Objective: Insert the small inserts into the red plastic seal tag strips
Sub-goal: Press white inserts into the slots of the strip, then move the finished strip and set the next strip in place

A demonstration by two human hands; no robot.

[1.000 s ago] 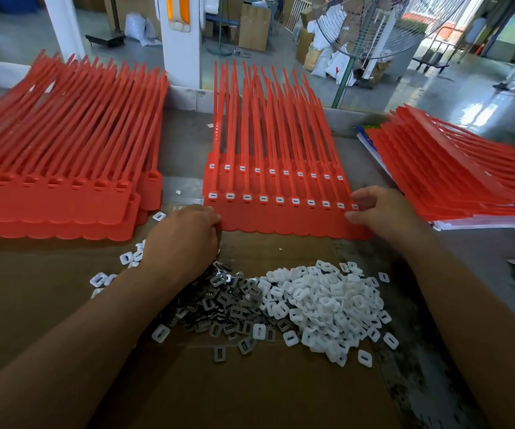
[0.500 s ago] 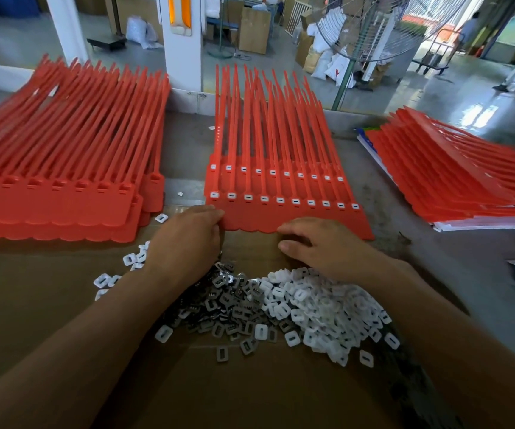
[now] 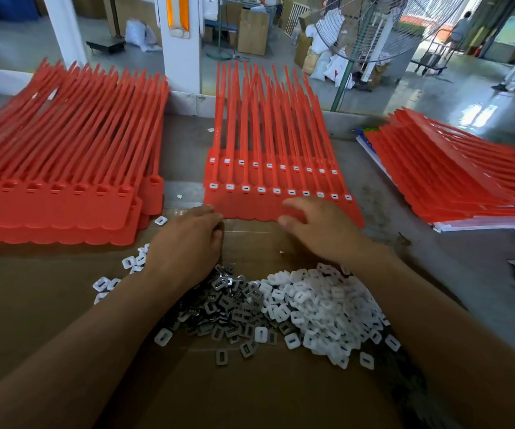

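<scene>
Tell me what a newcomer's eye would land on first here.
Red dominates: a middle stack of seal tag strips with two rows of seated inserts, plus a left stack and a right stack. In front, on the cardboard, lies a heap of white inserts beside darker grey ones, with the left hand and right hand at the middle stack's near edge.

The left hand (image 3: 185,246) and right hand (image 3: 318,233) are bare, as are the left forearm (image 3: 79,345) and right forearm (image 3: 435,320) (uncovered right down to the picture's edges), broad and smooth
</scene>
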